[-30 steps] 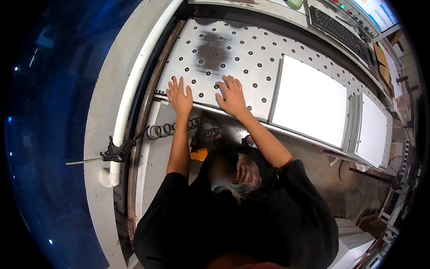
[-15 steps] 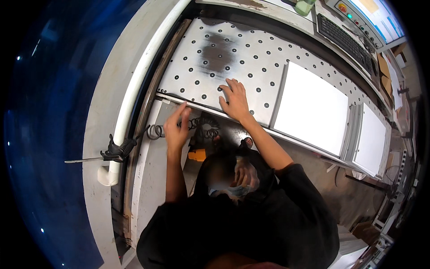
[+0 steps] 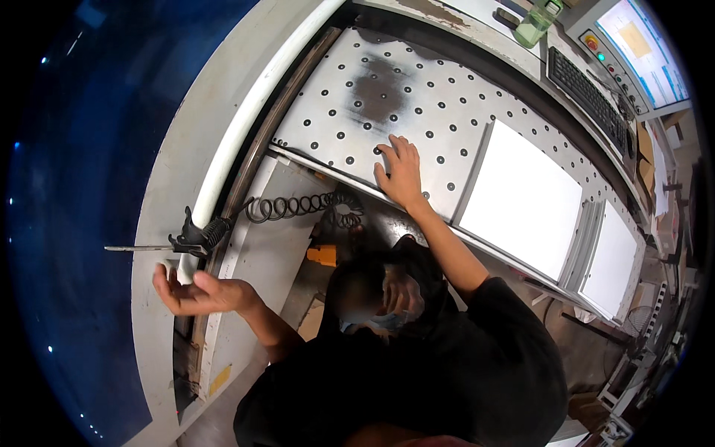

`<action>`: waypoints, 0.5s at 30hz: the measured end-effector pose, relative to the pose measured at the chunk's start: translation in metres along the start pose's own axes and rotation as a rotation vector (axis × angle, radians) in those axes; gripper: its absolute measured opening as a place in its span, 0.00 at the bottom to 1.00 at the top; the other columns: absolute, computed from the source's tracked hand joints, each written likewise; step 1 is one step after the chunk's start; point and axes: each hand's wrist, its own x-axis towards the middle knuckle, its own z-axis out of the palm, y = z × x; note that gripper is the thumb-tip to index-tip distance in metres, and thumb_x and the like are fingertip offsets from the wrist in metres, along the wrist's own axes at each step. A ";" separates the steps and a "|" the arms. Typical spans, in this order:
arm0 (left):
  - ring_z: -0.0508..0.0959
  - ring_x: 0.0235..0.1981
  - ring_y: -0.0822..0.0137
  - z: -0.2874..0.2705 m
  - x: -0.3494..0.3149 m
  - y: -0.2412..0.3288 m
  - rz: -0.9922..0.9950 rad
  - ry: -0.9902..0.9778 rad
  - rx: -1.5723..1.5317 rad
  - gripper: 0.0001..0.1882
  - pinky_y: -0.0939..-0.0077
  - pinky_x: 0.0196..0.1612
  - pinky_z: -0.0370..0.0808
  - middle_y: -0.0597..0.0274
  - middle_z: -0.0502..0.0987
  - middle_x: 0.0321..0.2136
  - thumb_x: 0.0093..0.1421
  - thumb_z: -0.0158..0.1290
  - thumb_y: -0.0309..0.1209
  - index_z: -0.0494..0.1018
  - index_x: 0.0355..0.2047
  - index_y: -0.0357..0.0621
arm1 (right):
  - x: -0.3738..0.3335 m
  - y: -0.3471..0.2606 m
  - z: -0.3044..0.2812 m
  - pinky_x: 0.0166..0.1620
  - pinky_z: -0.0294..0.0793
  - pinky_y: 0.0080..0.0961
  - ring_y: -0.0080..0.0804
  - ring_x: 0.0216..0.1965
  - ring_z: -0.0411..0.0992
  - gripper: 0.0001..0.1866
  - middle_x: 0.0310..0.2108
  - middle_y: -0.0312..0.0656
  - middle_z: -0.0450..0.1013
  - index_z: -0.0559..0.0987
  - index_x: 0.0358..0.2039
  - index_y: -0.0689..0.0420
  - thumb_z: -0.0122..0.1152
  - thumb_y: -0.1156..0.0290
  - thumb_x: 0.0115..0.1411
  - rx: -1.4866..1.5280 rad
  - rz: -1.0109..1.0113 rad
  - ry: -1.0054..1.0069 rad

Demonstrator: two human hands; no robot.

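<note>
My left hand (image 3: 199, 293) is held out at the left with its fingers apart and slightly curled, nothing in them. Just beyond its fingertips, a black air blow gun (image 3: 195, 237) with a thin metal nozzle hangs at the end of the white pipe (image 3: 242, 123). A black coiled hose (image 3: 290, 207) stretches from near the gun toward the middle. My right hand (image 3: 402, 175) rests, fingers spread, on the near edge of a pale metal worktable (image 3: 313, 112) dotted with black round inserts. It holds nothing.
To the right, stacked white panels (image 3: 521, 201) lie on the worktable, with another white panel stack (image 3: 612, 257) beyond them. A keyboard (image 3: 588, 100), a screen (image 3: 644, 45) and a green bottle (image 3: 535, 26) stand along the far ledge. Below the table is a yellow object (image 3: 322, 255).
My left hand has moved from the table's edge leftward and nearer to me, close to the blow gun. The right hand stays on the table while the view has shifted slightly.
</note>
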 end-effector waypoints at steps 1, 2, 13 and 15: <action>0.69 0.59 0.51 0.003 0.002 -0.002 -0.019 -0.055 0.040 0.30 0.55 0.61 0.69 0.41 0.69 0.56 0.70 0.49 0.40 0.56 0.63 0.33 | 0.000 0.000 0.000 0.70 0.52 0.56 0.60 0.67 0.58 0.22 0.62 0.58 0.65 0.77 0.53 0.57 0.62 0.66 0.58 -0.002 -0.004 0.004; 0.68 0.60 0.51 0.006 0.003 -0.004 -0.037 -0.110 0.080 0.33 0.55 0.62 0.68 0.39 0.68 0.58 0.70 0.51 0.42 0.54 0.66 0.34 | 0.000 -0.001 0.000 0.70 0.52 0.56 0.60 0.67 0.58 0.22 0.62 0.58 0.65 0.77 0.53 0.57 0.62 0.66 0.58 -0.004 -0.006 0.008; 0.78 0.43 0.63 0.049 0.010 -0.002 -0.342 -0.304 -0.042 0.41 0.63 0.55 0.72 0.54 0.76 0.40 0.69 0.53 0.33 0.41 0.75 0.45 | -0.002 0.003 0.002 0.70 0.53 0.55 0.59 0.67 0.59 0.21 0.61 0.55 0.66 0.77 0.53 0.56 0.62 0.66 0.58 -0.007 -0.021 0.035; 0.77 0.42 0.64 0.050 0.011 -0.002 -0.360 -0.306 -0.094 0.41 0.64 0.54 0.72 0.55 0.76 0.39 0.69 0.53 0.33 0.41 0.75 0.46 | -0.003 0.003 0.002 0.70 0.53 0.55 0.59 0.67 0.59 0.21 0.61 0.55 0.65 0.77 0.53 0.56 0.62 0.66 0.58 -0.009 -0.019 0.034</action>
